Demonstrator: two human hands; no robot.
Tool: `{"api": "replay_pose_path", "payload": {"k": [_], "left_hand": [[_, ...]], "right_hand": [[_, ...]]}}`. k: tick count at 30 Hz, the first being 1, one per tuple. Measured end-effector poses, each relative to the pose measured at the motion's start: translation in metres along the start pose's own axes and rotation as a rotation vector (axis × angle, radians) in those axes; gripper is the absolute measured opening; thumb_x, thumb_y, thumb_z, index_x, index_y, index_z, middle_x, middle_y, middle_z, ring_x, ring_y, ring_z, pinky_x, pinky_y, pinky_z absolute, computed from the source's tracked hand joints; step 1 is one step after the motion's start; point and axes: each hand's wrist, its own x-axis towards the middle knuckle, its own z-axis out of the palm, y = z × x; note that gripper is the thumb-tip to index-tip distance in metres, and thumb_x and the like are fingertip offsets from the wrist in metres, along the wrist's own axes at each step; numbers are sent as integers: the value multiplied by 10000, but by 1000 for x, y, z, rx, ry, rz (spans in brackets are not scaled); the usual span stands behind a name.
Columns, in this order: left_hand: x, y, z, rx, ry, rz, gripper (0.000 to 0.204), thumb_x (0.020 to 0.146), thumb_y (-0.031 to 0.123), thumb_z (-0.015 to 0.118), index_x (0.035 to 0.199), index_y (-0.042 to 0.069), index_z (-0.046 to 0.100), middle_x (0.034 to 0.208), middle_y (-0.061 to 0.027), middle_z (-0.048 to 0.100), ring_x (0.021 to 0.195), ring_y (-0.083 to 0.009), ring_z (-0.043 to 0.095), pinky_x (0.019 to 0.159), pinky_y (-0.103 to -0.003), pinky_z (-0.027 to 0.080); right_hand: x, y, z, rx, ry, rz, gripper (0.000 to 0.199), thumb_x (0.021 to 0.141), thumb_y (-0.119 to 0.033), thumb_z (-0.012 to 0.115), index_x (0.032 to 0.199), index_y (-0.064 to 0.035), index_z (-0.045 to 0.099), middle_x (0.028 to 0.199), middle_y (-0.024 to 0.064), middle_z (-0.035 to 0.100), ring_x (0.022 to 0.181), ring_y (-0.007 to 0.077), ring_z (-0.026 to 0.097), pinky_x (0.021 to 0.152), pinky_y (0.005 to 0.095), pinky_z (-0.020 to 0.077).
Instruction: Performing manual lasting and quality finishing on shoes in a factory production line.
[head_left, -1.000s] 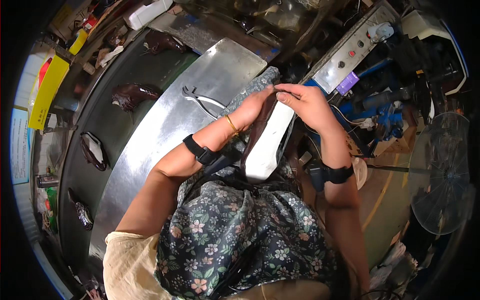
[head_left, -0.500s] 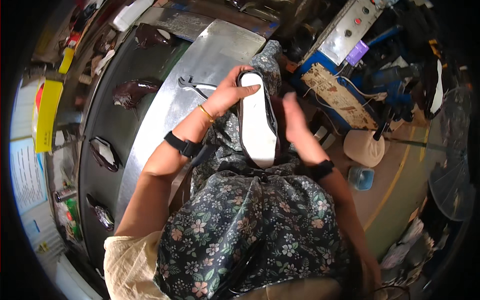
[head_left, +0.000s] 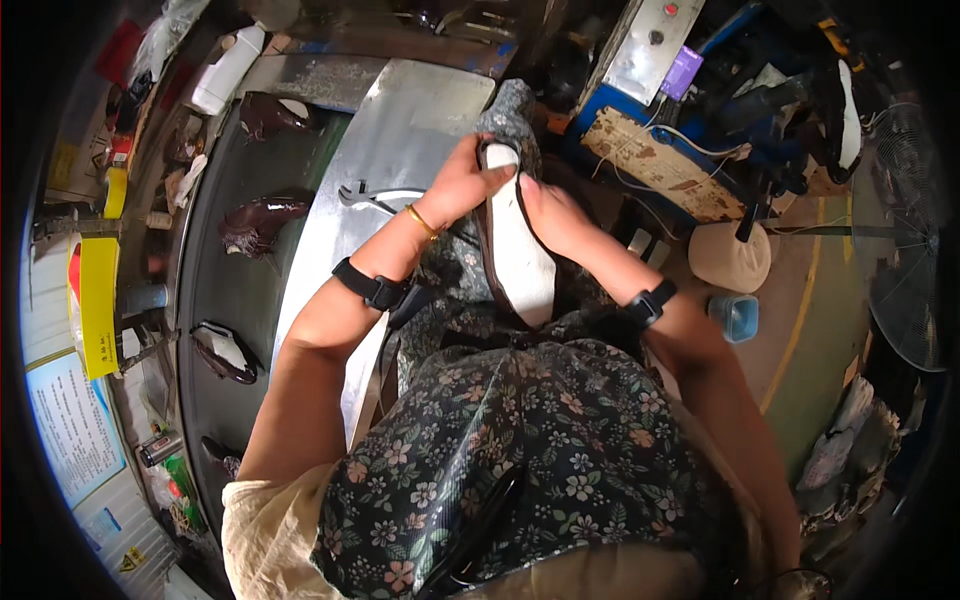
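Note:
A dark shoe upper on a last [head_left: 522, 255] rests over my lap, its white insole facing up. My left hand [head_left: 458, 188] is wrapped around its far end, the thumb lying on the white insole. On the right side my right hand [head_left: 556, 218] grips the dark edge of the upper near that same end; its fingers are partly hidden beneath. Beside my left wrist, a pair of pincers [head_left: 368, 196] lies on the metal tabletop [head_left: 345, 150], its handles running under my forearm.
To the left, a dark conveyor belt [head_left: 215, 290] carries several shoes, among them a glossy brown one [head_left: 265, 222]. At right are a blue machine [head_left: 640, 165] with cables, a beige container [head_left: 728, 258], a small blue tub [head_left: 738, 318] and a fan [head_left: 905, 240].
My right hand has come in from the right and taken hold of the shoe upper's edge. My left hand keeps its grip. The whole view has shifted a little.

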Motion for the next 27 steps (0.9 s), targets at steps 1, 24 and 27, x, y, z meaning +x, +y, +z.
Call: {"api": "replay_pose_path", "payload": {"k": [1, 24, 27], "left_hand": [[5, 0, -4, 67, -32, 23, 562, 862, 143, 692, 1328, -2, 413, 1091, -80, 599, 984, -138, 557, 884, -276, 460], [-121, 30, 10, -288, -151, -250, 838, 883, 292, 706, 1484, -23, 214, 1363, -127, 499, 1231, -157, 473, 1051, -292, 375], [-110, 36, -9, -278, -476, -394, 843, 885, 302, 701, 1482, -34, 209, 1332, -129, 533, 1193, -158, 508, 1032, -283, 394]], "right_hand": [[-4, 30, 13, 519, -180, 174, 508, 1007, -408, 431, 1272, 14, 530, 1114, 230, 649, 1056, 345, 629, 900, 427, 483], [-14, -27, -19, 89, 362, -171, 630, 966, -362, 517, 1382, 59, 301, 1350, 309, 427, 1238, 430, 449, 1060, 445, 345], [7, -90, -72, -284, 620, -659, 453, 906, -314, 603, 1224, 0, 519, 1208, 230, 560, 1139, 392, 527, 994, 447, 405]]}}
